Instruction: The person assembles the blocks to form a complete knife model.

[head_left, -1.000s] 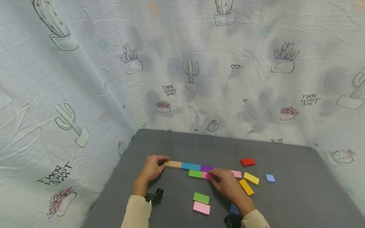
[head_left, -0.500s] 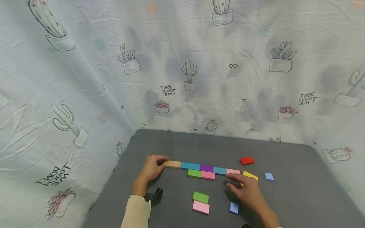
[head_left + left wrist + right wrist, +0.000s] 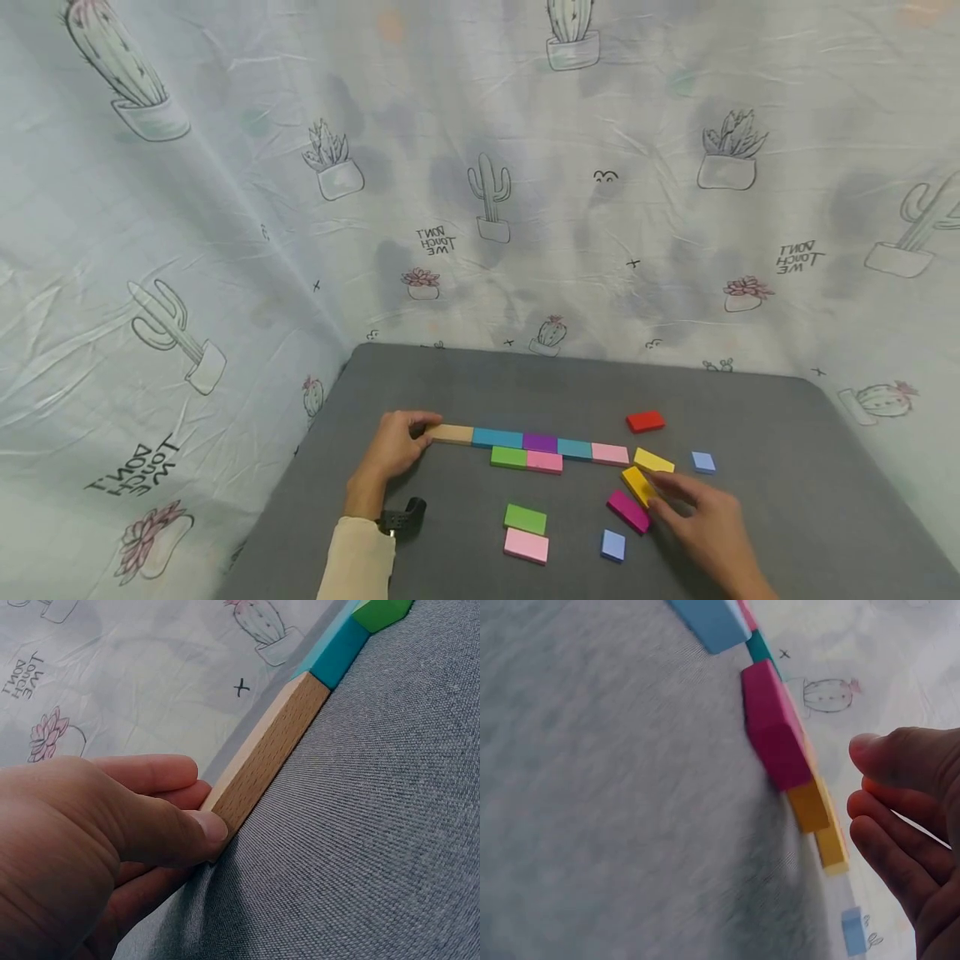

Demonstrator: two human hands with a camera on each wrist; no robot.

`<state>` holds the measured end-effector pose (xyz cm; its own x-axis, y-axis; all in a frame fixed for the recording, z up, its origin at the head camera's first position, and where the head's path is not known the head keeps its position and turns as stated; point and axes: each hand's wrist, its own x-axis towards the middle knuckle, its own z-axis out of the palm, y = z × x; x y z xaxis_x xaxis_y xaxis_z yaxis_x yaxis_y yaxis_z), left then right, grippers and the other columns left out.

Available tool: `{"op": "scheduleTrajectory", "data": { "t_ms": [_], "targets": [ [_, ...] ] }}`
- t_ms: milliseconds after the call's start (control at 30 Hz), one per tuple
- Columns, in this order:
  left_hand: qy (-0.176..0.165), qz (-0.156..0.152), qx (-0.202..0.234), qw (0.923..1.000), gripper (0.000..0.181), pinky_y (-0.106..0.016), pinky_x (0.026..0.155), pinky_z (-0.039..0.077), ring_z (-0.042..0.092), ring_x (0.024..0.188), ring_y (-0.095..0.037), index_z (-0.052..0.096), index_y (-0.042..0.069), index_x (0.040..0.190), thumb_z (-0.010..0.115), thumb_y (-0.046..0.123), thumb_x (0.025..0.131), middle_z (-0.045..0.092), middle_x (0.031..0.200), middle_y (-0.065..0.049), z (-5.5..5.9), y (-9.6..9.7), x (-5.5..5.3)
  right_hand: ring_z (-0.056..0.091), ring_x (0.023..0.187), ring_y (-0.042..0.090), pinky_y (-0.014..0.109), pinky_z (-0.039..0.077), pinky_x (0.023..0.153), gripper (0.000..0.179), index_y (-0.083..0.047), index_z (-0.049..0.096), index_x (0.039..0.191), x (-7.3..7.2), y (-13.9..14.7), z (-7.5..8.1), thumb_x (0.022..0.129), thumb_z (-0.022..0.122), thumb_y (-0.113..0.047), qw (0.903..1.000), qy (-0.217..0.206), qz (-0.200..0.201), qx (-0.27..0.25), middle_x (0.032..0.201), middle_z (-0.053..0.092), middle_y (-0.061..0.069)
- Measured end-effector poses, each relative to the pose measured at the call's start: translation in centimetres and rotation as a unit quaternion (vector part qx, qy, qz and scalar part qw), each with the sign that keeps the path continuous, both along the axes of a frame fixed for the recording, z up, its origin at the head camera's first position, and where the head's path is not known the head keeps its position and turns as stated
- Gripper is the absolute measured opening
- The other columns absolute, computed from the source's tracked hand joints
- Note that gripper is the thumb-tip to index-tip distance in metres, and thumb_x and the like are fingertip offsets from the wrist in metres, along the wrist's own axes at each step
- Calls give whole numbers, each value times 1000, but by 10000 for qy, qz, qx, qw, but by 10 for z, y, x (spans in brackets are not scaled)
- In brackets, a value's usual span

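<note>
My left hand (image 3: 393, 450) pinches the near end of a tan wooden block (image 3: 266, 761) between thumb and fingers. That block leads a row of a blue block (image 3: 497, 438), a purple block (image 3: 540, 442), a teal block (image 3: 574, 450) and a light pink block (image 3: 610, 454). A green block (image 3: 508, 457) and a pink block (image 3: 543, 462) lie against the row's front. My right hand (image 3: 708, 521) hovers by an orange-yellow block (image 3: 640, 487) and a magenta block (image 3: 776, 727), thumb and fingertips apart. Nothing shows between its fingers in the right wrist view.
Beyond the orange-yellow block lie a yellow block (image 3: 654, 460), a red block (image 3: 646, 422) and a small blue block (image 3: 703, 462). Nearer me are a green block (image 3: 525, 519), a pink block (image 3: 526, 546) and another small blue block (image 3: 612, 546). A patterned cloth (image 3: 450, 167) hangs behind the grey table (image 3: 442, 533).
My right hand has left the pink block at the row and moved right and toward me, past the row's end. The magenta block has come into view. My left hand keeps its place.
</note>
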<state>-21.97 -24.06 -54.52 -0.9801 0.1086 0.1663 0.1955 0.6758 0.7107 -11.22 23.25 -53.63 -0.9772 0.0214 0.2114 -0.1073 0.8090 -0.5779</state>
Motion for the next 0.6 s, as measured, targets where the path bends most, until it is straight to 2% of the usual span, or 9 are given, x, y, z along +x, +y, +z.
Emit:
{"op": "scheduleTrajectory", "data": {
  "t_ms": [167, 400, 600],
  "targets": [
    [-2, 45, 6, 10000, 31, -52, 105, 62, 78, 118, -28, 85, 11, 118, 82, -6, 92, 83, 118, -3, -2, 0, -1, 78, 106, 31, 52, 66, 92, 41, -7, 80, 126, 0, 2, -4, 88, 94, -13, 9993, -355, -120, -8, 116, 82, 11],
    [20, 51, 88, 9999, 32, -52, 103, 62, 78, 116, -27, 85, 11, 117, 82, -7, 92, 83, 117, -3, -3, 1, -1, 77, 106, 30, 59, 63, 99, 39, -8, 80, 125, -5, 3, -9, 88, 93, -13, 9990, -395, -118, 143, 116, 82, 10],
    [8, 44, 113, 9999, 31, -51, 102, 63, 78, 115, -26, 85, 11, 117, 81, -8, 92, 83, 116, -2, -3, 1, -1, 76, 105, 29, 61, 62, 100, 37, -8, 80, 125, -6, 7, -11, 90, 91, -10, 9991, -371, -166, 116, 115, 82, 9]
  ]
}}
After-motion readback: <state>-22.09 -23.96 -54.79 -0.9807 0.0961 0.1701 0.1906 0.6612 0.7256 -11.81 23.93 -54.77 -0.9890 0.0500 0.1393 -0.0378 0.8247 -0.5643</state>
